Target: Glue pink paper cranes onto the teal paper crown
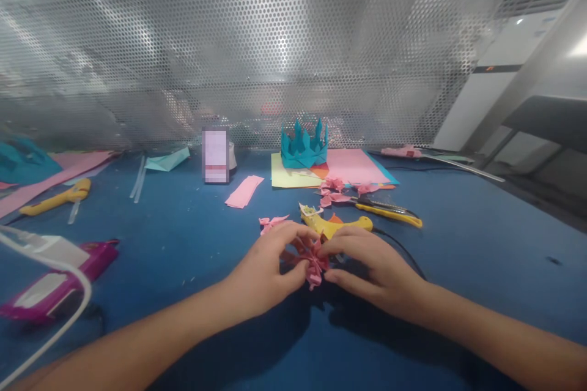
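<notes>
From my remote post: pink folded-paper flower [315,264] over the tabletop [192,311], left hand [269,261] grip pinched on its petals, right hand [373,264] half-curled at its edge, hold unclear; likely light, crushable, best taken by centre folds.

Pink paper flower [314,261] partly hidden by left hand [266,264]

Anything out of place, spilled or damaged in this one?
No clear spill or damage. The one oddity is a pixelated block at the back of the blue table, left of the upright teal paper crown: its surface is blurred into squares, unlike its surroundings, hiding details.
</notes>
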Tool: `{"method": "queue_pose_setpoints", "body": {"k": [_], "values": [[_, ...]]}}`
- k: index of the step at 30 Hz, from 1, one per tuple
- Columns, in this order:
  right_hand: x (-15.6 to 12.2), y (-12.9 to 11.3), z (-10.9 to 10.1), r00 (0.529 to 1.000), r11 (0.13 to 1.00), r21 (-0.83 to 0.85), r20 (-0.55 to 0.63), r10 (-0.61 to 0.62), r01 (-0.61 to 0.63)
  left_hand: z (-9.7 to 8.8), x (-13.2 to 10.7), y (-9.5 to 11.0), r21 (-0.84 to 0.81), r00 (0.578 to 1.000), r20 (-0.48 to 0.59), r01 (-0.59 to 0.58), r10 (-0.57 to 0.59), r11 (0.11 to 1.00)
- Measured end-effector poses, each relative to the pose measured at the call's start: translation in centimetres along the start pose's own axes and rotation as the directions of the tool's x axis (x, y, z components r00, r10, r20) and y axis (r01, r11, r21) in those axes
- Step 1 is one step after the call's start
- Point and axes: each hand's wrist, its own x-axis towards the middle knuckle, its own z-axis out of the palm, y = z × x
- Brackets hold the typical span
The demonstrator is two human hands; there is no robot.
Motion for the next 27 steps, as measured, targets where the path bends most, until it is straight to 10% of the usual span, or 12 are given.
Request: {"method": "queue_pose_setpoints", "body": {"k": [8, 27], "values": [[-0.2, -0.4, 0.7, 0.952, 0.981, 0.117, -0.245, 0.182, -0.158, 1.6, 0.2, 0.4, -0.608, 0.981, -0.104, 0.07, -0.166, 0.791], [-0.2, -0.9, 0.8, 0.956, 0.999, -0.035, -0.292, 0.011, -0.022, 2.3, 0.6, 0.9, -0.833, 0.924, -0.042, 0.177, -0.379, 0.525]]}}
